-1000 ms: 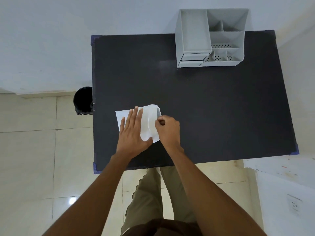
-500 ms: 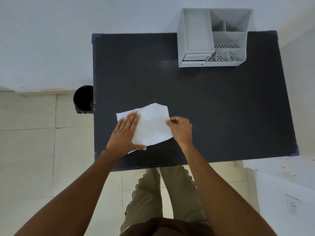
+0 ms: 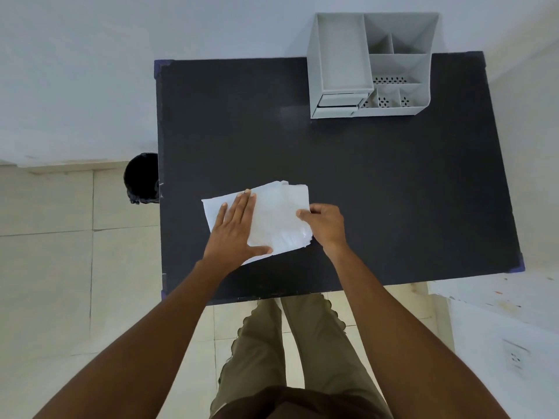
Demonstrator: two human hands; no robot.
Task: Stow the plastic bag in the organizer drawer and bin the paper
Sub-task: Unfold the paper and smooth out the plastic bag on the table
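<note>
A white sheet of paper [image 3: 213, 207] lies near the front left of the black table [image 3: 378, 182], with a translucent plastic bag [image 3: 281, 216] lying on its right part. My left hand [image 3: 237, 229] presses flat on the paper and bag, fingers spread. My right hand [image 3: 325, 223] pinches the bag's right edge between thumb and fingers. The grey organizer [image 3: 370, 63] stands at the table's far right; its two small drawers [image 3: 337, 104] at the front left look shut.
A black bin [image 3: 141, 178] stands on the tiled floor just off the table's left edge. White walls run behind the table and on the right. A white surface [image 3: 496, 294] with paint specks sits at the front right.
My right hand has drawn the bag's folded edge rightward, spreading it out flatter over the paper. My left hand slid slightly left and stays pressed down.
</note>
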